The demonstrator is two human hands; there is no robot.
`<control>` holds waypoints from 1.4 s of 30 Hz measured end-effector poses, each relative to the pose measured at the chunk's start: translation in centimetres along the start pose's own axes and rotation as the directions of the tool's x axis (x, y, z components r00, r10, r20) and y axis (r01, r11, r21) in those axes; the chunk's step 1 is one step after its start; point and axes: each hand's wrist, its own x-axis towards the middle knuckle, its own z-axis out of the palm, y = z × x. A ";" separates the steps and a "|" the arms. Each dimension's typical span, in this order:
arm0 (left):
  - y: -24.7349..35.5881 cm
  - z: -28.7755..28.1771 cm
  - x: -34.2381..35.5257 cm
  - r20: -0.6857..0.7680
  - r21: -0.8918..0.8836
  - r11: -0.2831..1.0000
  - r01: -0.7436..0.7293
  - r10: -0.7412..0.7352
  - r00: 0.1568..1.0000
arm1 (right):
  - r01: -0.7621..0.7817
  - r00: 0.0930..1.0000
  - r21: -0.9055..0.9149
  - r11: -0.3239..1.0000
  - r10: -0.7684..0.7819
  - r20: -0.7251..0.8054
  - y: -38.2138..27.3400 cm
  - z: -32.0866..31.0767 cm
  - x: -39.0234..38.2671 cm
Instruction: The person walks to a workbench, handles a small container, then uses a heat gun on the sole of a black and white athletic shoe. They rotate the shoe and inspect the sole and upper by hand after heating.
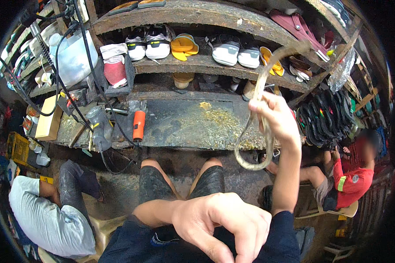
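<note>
My right hand (274, 116) is raised over the front of the worktable, its fingers closed on a long pale beige strip (252, 166). One end arcs up past the fingers and is smeared by motion. Below the fingers the strip hangs in a loop in front of the table edge. Close to the camera, my left hand (226, 221) is bent over in front of my dark shirt, fingers curled down and pressed together. The fingertips reach the lower edge of the picture, and whatever they may pinch is hidden.
The worn worktable (175, 127) has yellowish residue. An orange cylindrical tool (138, 125) and a clear jar (100, 125) stand left, among black cables. Shelves above hold sneakers (157, 41) and sandals (183, 46). Black soles (324, 120) hang right. People sit at left (52, 215) and right (353, 184).
</note>
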 end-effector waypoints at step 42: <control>3.1 -0.4 -0.4 0.101 -0.085 0.968 -0.235 0.243 0.965 | 0.173 0.705 -0.974 0.149 -0.709 0.016 -7.1 -9.4 34.9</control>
